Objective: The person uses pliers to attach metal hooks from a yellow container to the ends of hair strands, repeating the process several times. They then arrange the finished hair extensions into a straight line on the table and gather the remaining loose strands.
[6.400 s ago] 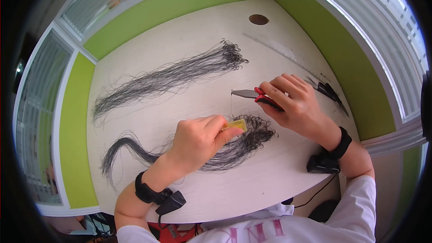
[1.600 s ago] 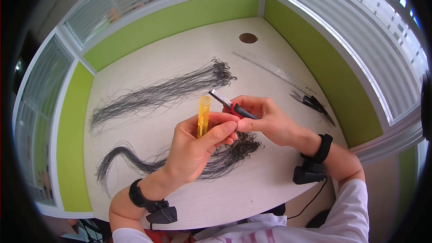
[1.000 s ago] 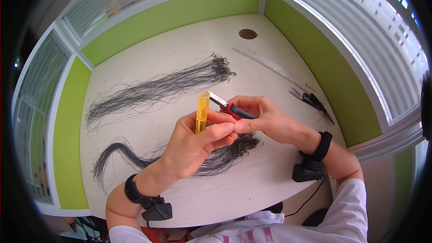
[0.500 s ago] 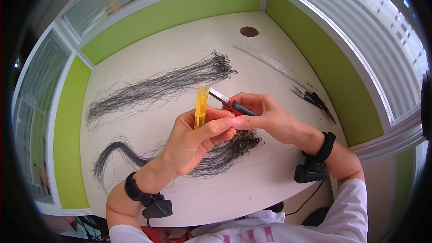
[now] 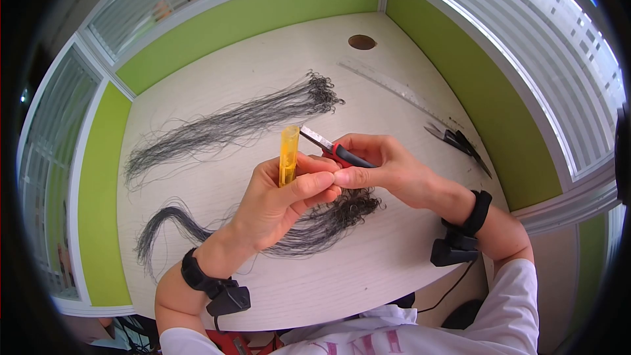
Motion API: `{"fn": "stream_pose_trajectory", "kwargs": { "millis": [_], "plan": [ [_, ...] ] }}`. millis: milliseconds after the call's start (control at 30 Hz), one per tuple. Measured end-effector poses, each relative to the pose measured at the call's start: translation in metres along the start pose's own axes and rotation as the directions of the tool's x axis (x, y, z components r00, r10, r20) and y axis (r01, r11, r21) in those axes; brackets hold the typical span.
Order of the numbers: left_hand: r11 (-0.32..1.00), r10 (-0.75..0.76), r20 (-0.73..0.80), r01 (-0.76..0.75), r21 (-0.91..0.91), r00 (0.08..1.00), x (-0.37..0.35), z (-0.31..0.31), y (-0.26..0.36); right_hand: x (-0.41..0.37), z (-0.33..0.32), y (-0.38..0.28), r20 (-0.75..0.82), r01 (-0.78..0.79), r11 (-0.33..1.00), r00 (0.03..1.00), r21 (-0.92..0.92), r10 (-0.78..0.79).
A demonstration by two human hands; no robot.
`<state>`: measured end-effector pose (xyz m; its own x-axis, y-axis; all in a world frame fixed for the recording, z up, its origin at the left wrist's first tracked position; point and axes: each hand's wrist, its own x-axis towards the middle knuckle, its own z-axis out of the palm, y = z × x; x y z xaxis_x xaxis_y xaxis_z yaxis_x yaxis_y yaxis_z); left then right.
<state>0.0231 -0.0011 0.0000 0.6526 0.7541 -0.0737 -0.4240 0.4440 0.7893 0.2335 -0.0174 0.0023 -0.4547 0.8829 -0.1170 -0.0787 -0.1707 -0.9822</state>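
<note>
My left hand (image 5: 276,194) is closed around a yellow see-through plastic piece (image 5: 288,151), held upright, its lower end inside my fingers. In my right hand (image 5: 378,164) is a tool with a red-and-black handle (image 5: 348,156); its flat silver tip (image 5: 315,137) points up and left, close beside the yellow piece. The thumbs and fingertips of both hands meet; anything pinched there is too small to make out. Below them lies a bundle of thin dark strands (image 5: 309,236) with curled, hook-shaped ends, partly hidden by my left hand.
A second bundle of dark strands (image 5: 230,121) with hook-shaped ends lies farther back on the pale desk (image 5: 217,72). To the right are a clear ruler (image 5: 388,85) and black-handled scissors (image 5: 460,142). Green partitions (image 5: 256,16) border the desk, with a round hole (image 5: 362,42) near the back corner.
My left hand and the yellow piece have shifted slightly left. The silver tip has moved a little left and up with them. Both hands keep their hold; the bundles lie as before.
</note>
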Motion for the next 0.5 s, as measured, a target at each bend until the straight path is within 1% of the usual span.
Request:
{"fn": "stream_pose_trajectory", "kwargs": {
  "millis": [133,200,233,267,300,333,367,400,433,467,500],
  "plan": [
    [0.999,0.012,-0.007,-0.011,0.048,1.0,0.001,-0.003,-0.001,0.0,0.0,0.001,0.0,-0.014,1.0,1.0,0.004,0.014],
    [0.998,0.013,-0.013,-0.012,0.069,1.0,0.001,-0.004,0.0,0.0,-0.001,-0.001,-0.009,-0.024,0.998,1.0,-0.05,0.024],
    [0.995,0.018,-0.016,-0.016,0.097,1.0,0.001,-0.005,0.001,0.0,-0.003,-0.002,-0.004,-0.029,0.999,1.0,-0.039,0.029],
    [0.995,0.011,-0.027,-0.008,0.098,1.0,0.002,-0.005,0.003,0.0,-0.006,-0.003,-0.065,-0.011,0.991,0.998,-0.133,0.003],
    [0.985,0.052,-0.027,-0.047,0.164,0.998,0.002,-0.003,0.006,-0.001,-0.009,-0.006,-0.122,0.001,0.974,0.992,-0.226,-0.029],
    [0.969,0.09,-0.021,-0.083,0.231,0.996,0.002,0.0,0.01,-0.002,-0.011,-0.011,-0.177,0.024,0.925,0.979,-0.379,-0.098],
    [0.948,0.116,-0.101,-0.08,0.307,0.988,0.001,0.009,0.013,0.002,-0.015,-0.007,-0.19,0.13,0.813,0.94,-0.568,-0.283],
    [0.949,0.108,-0.106,-0.071,0.309,0.988,0.001,0.006,0.016,0.003,-0.018,-0.002,-0.163,0.202,0.647,0.875,-0.735,-0.457],
    [0.945,0.138,-0.118,-0.095,0.314,0.983,0.001,0.002,0.02,0.002,-0.019,-0.001,-0.164,0.199,0.653,0.878,-0.731,-0.45],
    [0.94,0.172,-0.128,-0.123,0.319,0.977,-0.001,-0.002,0.024,0.001,-0.019,-0.002,-0.123,0.149,0.541,0.892,-0.828,-0.434],
    [0.912,0.199,-0.138,-0.131,0.388,0.97,-0.004,-0.005,0.025,0.0,-0.02,-0.002,-0.082,0.107,0.413,0.906,-0.905,-0.415]
  ]
}}
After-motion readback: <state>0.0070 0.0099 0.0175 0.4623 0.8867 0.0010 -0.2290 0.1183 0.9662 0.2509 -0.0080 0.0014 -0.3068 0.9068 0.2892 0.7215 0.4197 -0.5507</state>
